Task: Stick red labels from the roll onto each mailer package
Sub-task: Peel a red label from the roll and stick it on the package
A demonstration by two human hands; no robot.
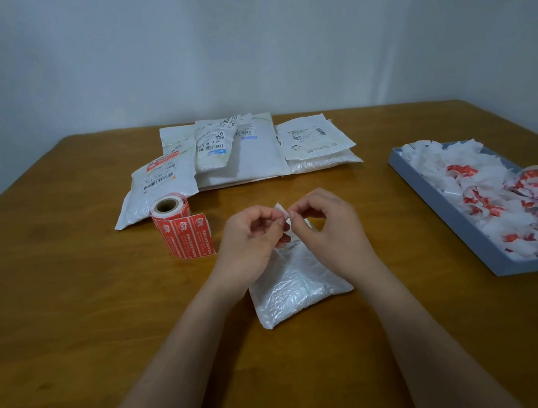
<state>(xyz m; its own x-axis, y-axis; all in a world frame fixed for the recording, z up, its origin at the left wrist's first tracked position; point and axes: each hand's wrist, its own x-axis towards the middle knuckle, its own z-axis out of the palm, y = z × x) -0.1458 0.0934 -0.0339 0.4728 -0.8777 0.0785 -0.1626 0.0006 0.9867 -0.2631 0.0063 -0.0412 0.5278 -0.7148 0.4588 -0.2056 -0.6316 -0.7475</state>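
A white bubble mailer [297, 285] lies on the wooden table in front of me, partly under my hands. Above it, my left hand [251, 234] and my right hand [326, 227] pinch a small label piece [281, 211] between their fingertips; only its white side shows. The roll of red labels [177, 219] stands to the left of my left hand, with a strip of labels hanging down its front. A pile of white mailer packages [246, 151] with printed shipping labels lies further back.
A shallow grey-blue tray [445, 209] at the right holds several crumpled white backing papers and red label scraps. The table [64, 285] ends at a pale wall behind the pile.
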